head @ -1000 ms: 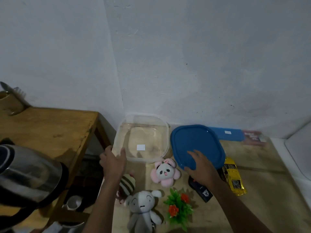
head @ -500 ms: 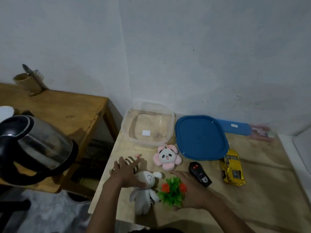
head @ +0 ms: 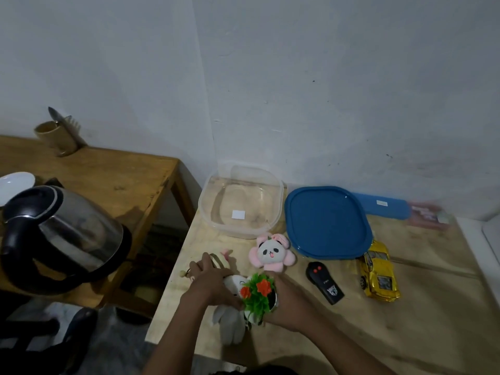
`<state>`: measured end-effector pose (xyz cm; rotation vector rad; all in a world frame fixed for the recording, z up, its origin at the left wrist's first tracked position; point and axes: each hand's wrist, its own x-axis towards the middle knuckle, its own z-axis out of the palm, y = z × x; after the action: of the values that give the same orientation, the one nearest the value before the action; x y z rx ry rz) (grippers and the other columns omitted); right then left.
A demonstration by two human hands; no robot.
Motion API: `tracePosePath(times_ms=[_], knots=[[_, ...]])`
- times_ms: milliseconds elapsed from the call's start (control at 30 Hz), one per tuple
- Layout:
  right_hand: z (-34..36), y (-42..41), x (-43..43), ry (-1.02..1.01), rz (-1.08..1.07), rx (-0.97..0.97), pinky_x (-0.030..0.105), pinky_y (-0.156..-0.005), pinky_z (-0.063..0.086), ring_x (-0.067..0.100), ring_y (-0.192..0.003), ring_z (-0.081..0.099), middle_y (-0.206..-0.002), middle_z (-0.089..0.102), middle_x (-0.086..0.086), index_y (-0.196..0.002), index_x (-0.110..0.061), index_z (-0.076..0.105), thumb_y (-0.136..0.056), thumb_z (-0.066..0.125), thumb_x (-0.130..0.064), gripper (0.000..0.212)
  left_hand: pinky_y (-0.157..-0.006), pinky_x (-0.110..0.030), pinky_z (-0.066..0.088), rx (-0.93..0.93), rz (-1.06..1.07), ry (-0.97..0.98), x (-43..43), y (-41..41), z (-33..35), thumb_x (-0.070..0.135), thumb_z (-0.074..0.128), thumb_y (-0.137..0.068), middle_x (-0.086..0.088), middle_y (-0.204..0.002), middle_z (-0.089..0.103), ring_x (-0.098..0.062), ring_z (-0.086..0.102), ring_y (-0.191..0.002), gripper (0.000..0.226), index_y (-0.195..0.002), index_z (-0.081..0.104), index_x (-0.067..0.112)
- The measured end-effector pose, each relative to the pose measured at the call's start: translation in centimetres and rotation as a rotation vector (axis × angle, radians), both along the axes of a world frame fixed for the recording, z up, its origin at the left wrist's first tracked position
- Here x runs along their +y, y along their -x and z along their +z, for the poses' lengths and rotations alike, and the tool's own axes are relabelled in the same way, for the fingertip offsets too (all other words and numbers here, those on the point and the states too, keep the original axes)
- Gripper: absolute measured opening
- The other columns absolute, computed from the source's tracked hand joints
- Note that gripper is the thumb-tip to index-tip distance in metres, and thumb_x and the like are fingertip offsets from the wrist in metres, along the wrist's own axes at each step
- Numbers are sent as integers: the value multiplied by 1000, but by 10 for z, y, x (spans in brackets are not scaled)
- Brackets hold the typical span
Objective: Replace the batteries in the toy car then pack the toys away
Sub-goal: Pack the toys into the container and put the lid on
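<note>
Far left, on the wooden surface [head: 113, 182]:
- steel kettle [head: 67, 234] with black handle, nearest the camera
- tan cup [head: 55, 136] holding utensils, at the back by the wall

On the pale surface [head: 411, 320], left to right:
- clear container [head: 240, 201], open and upright, at the back left corner
- striped plush [head: 220, 261], partly under the left hand
- left hand [head: 208, 285], laid over the striped plush and the white plush; the view does not settle whether it grips them or only rests on them
- white plush [head: 231, 320], lying at the near edge, its head between the two hands
- artificial plant [head: 258, 293], green leaves with orange flowers, in a small pot
- right hand [head: 293, 307], cupped round the plant's pot from the right, holding it
- panda plush [head: 272, 251] with pink petals, just in front of the container
- blue lid [head: 327, 223], lying flat just beside the container
- remote control [head: 323, 282], black, in front of the lid
- yellow toy car [head: 378, 272], on its wheels, its far end at the lid's right corner, apart from both hands
- blue case [head: 384, 209], against the wall behind the lid
</note>
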<state>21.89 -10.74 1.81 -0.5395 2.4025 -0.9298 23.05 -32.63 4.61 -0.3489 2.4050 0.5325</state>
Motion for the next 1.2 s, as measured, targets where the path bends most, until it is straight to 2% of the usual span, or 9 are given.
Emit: tracePosePath(times_ms=[100, 200, 333, 500, 767, 867, 1033, 1100, 1200], knots=[[4, 3, -5, -51, 21, 35, 22, -64, 44, 9, -86, 56, -87, 53, -15, -84, -39, 46, -66, 70, -46, 31, -112, -44, 33, 1, -2, 12, 3, 1, 3, 60, 85, -54, -15, -157, -10, -44, -1, -141, 90, -136, 54, 40], [15, 11, -6, -73, -45, 158, 24, -61, 40, 9, -79, 54, -83, 52, -13, -87, -29, 53, -71, 66, -44, 25, -111, -43, 33, -17, -5, 34, 4, 3, 3, 65, 84, -52, -17, -154, -1, -43, 5, -139, 92, -135, 54, 37], [22, 29, -15, -115, -160, 280, 33, -88, 43, 20, -104, 51, -108, 49, -5, -113, -24, 51, -70, 61, -54, 53, -109, -43, 36, -26, -9, 57, 1, 8, 3, 71, 81, -44, -14, -146, 10, -40, 13, -131, 98, -132, 56, 36], [11, 39, -30, -238, -192, 173, 37, -112, 18, 27, -138, 18, -149, 15, 5, -148, -21, 19, -63, 67, -64, 106, -108, -45, 35, -22, -35, 70, -3, 11, 3, 73, 79, -45, -11, -142, 15, -37, 17, -128, 99, -135, 54, 40], [15, 49, -38, -314, -144, 113, 45, -116, 22, 34, -141, 18, -154, -4, 3, -142, -27, 33, -66, 67, -66, 92, -107, -44, 35, -9, -32, 34, -7, 9, 1, 68, 82, -50, -10, -141, 16, -36, 17, -128, 92, -134, 55, 40], [20, 55, -38, -331, -101, 18, 43, -116, 22, 35, -142, 12, -156, -12, 4, -147, -28, 27, -73, 75, -53, 92, -107, -44, 35, 5, -35, 41, -8, 9, 0, 70, 81, -49, -10, -142, 17, -36, 18, -128, 94, -134, 54, 42], [15, 52, -37, -239, -205, 80, 35, -110, 34, 29, -135, 31, -152, 22, 6, -149, -15, 23, -61, 81, -58, 114, -104, -41, 37, 63, -22, 48, -16, 9, -2, 72, 81, -48, -9, -139, 25, -37, 25, -125, 95, -133, 55, 40], [13, 51, -35, -131, -248, 90, 30, -95, 49, 19, -118, 54, -129, 53, -1, -134, -21, 48, -52, 82, -59, 96, -102, -41, 39, 57, -34, 31, -23, 10, 1, 74, 80, -47, -7, -132, 30, -33, 29, -121, 96, -133, 55, 39], [12, 48, -28, -75, -272, 109, 17, -70, 53, 5, -87, 64, -96, 66, -13, -103, -29, 58, -47, 75, -65, 69, -98, -38, 45, 15, -13, -75, -36, 14, 7, 72, 81, -47, -1, -126, 32, -25, 31, -117, 93, -129, 57, 37]])
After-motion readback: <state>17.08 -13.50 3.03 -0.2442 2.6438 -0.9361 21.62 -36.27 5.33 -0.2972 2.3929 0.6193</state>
